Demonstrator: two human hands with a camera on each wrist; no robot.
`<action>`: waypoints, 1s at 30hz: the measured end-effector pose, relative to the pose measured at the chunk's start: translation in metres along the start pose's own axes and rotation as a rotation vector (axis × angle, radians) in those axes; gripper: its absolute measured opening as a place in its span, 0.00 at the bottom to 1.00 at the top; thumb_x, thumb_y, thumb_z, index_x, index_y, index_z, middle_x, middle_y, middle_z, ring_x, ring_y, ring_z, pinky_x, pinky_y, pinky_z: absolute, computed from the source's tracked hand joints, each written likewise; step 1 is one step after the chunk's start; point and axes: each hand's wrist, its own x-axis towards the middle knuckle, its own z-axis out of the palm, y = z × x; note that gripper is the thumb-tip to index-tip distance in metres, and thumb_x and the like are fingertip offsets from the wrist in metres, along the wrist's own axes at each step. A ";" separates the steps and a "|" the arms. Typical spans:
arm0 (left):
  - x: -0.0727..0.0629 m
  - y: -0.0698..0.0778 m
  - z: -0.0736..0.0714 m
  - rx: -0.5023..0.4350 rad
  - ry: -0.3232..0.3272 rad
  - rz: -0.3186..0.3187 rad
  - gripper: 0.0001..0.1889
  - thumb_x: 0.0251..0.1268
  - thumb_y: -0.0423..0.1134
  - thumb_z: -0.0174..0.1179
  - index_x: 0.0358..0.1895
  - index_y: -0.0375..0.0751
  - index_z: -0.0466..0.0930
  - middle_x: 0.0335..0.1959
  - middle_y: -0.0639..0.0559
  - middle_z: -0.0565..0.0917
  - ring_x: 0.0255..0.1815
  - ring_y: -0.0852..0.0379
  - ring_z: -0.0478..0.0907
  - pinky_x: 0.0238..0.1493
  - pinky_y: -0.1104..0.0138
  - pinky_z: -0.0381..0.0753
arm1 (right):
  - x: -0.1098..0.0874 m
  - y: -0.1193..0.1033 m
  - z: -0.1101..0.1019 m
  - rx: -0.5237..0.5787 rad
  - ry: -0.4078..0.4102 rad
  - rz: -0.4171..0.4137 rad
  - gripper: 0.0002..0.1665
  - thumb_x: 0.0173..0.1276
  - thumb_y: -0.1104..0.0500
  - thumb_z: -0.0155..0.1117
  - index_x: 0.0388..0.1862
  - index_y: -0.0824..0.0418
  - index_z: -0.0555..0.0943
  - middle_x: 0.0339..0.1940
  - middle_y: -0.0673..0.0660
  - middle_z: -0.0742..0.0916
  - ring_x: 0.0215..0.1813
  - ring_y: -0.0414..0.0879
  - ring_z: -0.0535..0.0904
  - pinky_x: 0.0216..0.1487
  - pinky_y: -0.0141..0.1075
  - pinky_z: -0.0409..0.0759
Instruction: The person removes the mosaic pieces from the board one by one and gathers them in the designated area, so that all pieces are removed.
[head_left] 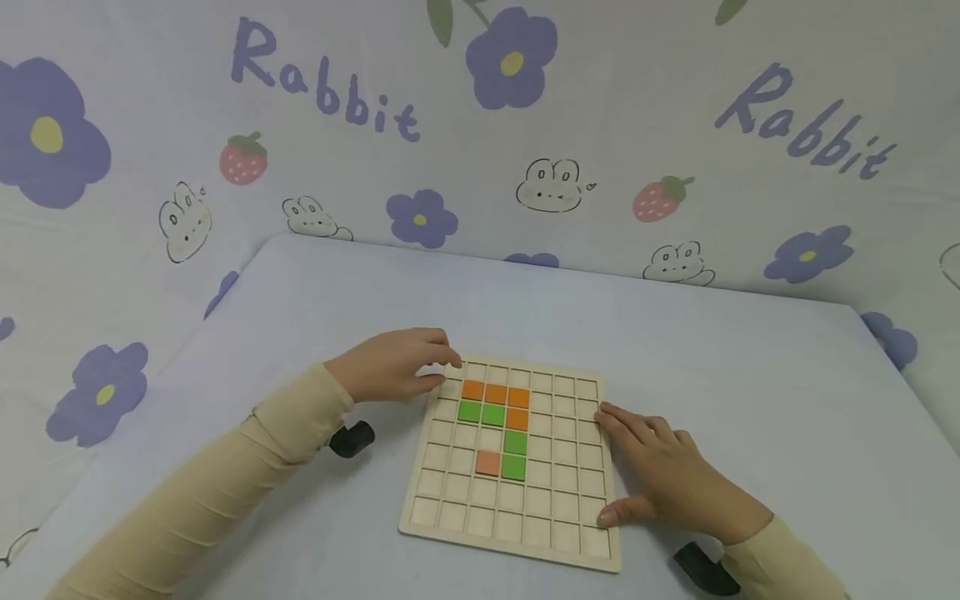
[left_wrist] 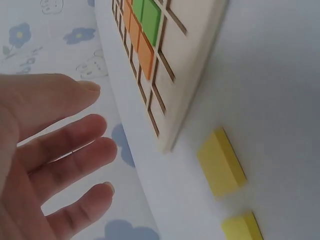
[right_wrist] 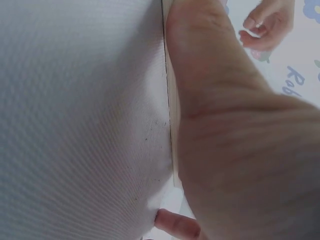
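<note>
A square wooden grid board lies on the table. Several orange tiles and several green tiles sit in its cells, along with one salmon tile. By the board's far left corner hovers my left hand, thumb and fingers parted and loosely bent; the left wrist view shows nothing between them. My right hand rests at the board's right edge, fingers extended along it and thumb touching lower down. Two yellow blocks lie on the table off the board in the left wrist view; the head view does not show them.
A white cloth covers the table. Behind it hangs a backdrop printed with flowers, rabbits and strawberries. A black object shows beneath the left wrist, and another black object below the right wrist.
</note>
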 end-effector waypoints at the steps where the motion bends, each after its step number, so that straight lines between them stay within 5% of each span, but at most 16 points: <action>1: 0.004 0.003 0.001 -0.003 -0.001 0.010 0.12 0.64 0.36 0.61 0.50 0.42 0.82 0.44 0.50 0.79 0.38 0.54 0.77 0.41 0.66 0.78 | 0.000 0.000 0.000 0.003 -0.006 0.002 0.69 0.41 0.17 0.53 0.74 0.59 0.57 0.74 0.57 0.65 0.62 0.58 0.68 0.44 0.47 0.69; 9: 0.028 0.010 0.008 -0.018 -0.020 0.043 0.13 0.64 0.37 0.62 0.51 0.41 0.81 0.46 0.48 0.78 0.41 0.53 0.77 0.43 0.65 0.78 | 0.001 -0.001 -0.002 0.002 -0.017 0.010 0.69 0.41 0.17 0.52 0.74 0.60 0.57 0.74 0.58 0.65 0.62 0.58 0.68 0.45 0.48 0.69; 17: 0.038 0.009 0.019 -0.050 -0.141 -0.003 0.14 0.66 0.40 0.61 0.52 0.42 0.81 0.47 0.49 0.78 0.46 0.54 0.78 0.49 0.64 0.78 | 0.001 0.000 -0.003 0.003 -0.016 0.006 0.69 0.42 0.17 0.52 0.74 0.60 0.57 0.74 0.58 0.65 0.63 0.58 0.68 0.45 0.48 0.69; 30: 0.042 0.016 0.029 0.153 -0.170 -0.005 0.11 0.65 0.40 0.59 0.49 0.46 0.83 0.38 0.53 0.81 0.34 0.58 0.73 0.43 0.67 0.78 | 0.001 0.000 -0.003 0.011 -0.027 0.021 0.69 0.41 0.16 0.52 0.74 0.60 0.57 0.74 0.57 0.65 0.63 0.59 0.68 0.45 0.50 0.69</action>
